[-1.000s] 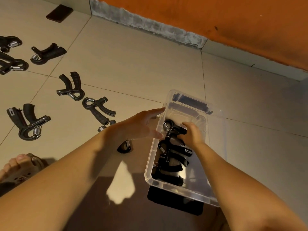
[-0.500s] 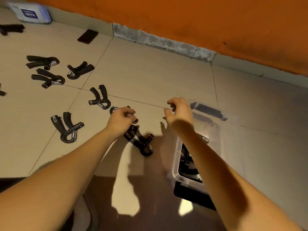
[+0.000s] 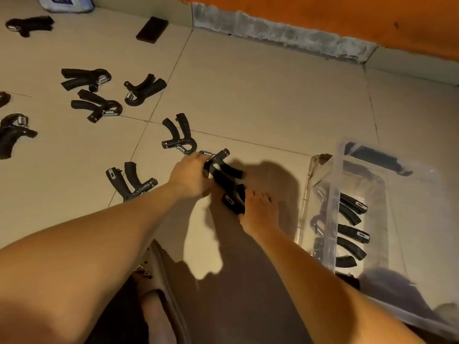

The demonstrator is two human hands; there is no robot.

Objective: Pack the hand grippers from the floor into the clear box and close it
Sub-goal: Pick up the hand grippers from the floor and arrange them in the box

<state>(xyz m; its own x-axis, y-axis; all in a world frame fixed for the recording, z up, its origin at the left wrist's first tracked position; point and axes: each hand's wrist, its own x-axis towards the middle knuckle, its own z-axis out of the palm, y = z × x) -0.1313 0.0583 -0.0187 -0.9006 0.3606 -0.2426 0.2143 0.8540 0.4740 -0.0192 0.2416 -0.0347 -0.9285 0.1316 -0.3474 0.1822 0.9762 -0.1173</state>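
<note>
Fingers point(image 3: 196, 158) of left hand point(image 3: 190, 178) round one hand gripper point(image 3: 221, 167) (right hand point(image 3: 258, 212) against another point(image 3: 233, 201))

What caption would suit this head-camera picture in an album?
Left hand grips one hand gripper, right hand touches a second gripper, partly filled clear box alongside.

Obs, own body: L hand point(image 3: 191, 178) + R hand point(image 3: 258, 212) bare, both forearms point(image 3: 119, 234) bare to frame edge. My foot point(image 3: 151, 309) in pale grey slipper point(image 3: 169, 289), frayed bit at front. Dark fabric alongside, unclear what.
</note>
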